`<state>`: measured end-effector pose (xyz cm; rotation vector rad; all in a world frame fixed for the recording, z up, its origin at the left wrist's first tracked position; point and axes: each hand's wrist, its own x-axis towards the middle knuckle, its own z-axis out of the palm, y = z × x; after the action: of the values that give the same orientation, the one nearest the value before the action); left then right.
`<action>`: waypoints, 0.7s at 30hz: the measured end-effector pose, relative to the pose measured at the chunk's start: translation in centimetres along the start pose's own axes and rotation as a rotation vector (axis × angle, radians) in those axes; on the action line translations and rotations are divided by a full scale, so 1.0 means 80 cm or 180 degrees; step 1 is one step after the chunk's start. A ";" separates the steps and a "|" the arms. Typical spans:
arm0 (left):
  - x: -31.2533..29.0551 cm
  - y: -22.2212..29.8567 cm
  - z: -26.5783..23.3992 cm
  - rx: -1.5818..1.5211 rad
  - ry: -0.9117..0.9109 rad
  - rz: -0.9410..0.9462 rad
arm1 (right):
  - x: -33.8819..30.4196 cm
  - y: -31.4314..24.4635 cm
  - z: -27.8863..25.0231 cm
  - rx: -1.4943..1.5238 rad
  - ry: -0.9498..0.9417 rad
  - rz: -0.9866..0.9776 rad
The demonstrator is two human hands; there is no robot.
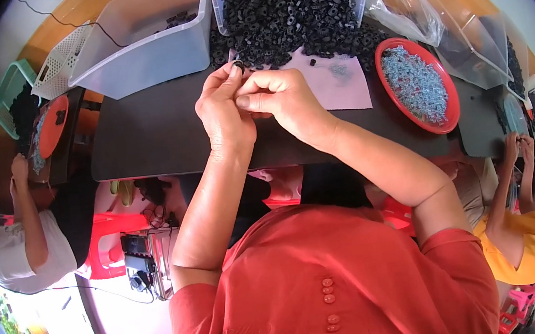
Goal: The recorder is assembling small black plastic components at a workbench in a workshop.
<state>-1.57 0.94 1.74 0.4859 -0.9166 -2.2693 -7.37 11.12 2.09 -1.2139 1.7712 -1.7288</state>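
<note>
Above the dark table my left hand (224, 109) pinches a small black ring-shaped part (239, 65) between thumb and fingertips. My right hand (284, 98) is close beside it, thumb and index finger pressed together against the left hand's fingers. Whatever is in that right pinch is too small or hidden to name. Just beyond both hands lies a heap of small black plastic parts (308, 8), spilling from a clear bin onto the table. To the right stands a red oval basin (453, 101) full of small silvery metal pieces (414, 82).
A pale pink sheet (345, 96) lies under the heap's edge on the dark table (150, 134). At back left is a large translucent bin (142, 69); at right, a clear plastic bag (405, 13). Other people sit left, in a white shirt (31, 256), and right, in yellow (523, 236).
</note>
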 end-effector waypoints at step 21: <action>0.010 -0.026 0.001 0.0008 -0.0135 -0.0115 | -0.009 0.019 -0.025 -0.2108 -0.0209 -0.0529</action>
<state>-3.03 1.60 0.24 0.4607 -0.9389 -2.3195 -9.00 12.69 0.78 -1.6868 2.3488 -1.1756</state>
